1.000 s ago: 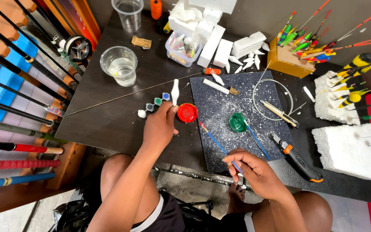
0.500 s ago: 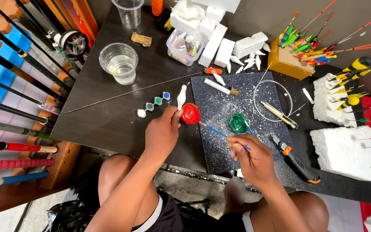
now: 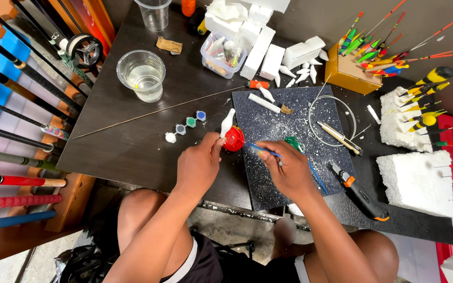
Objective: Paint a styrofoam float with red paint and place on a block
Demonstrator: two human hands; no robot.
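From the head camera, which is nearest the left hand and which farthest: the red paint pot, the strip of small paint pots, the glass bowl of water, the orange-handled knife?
Measured from the left hand:
1. Red paint pot, touching its fingertips, just right.
2. Strip of small paint pots, just above it.
3. Glass bowl of water, up to the left.
4. Orange-handled knife, far right, past the right hand.

bare dark table (image 3: 127, 152) left of the left hand (image 3: 197, 167) (paint pots (image 3: 185, 126) crowd above).
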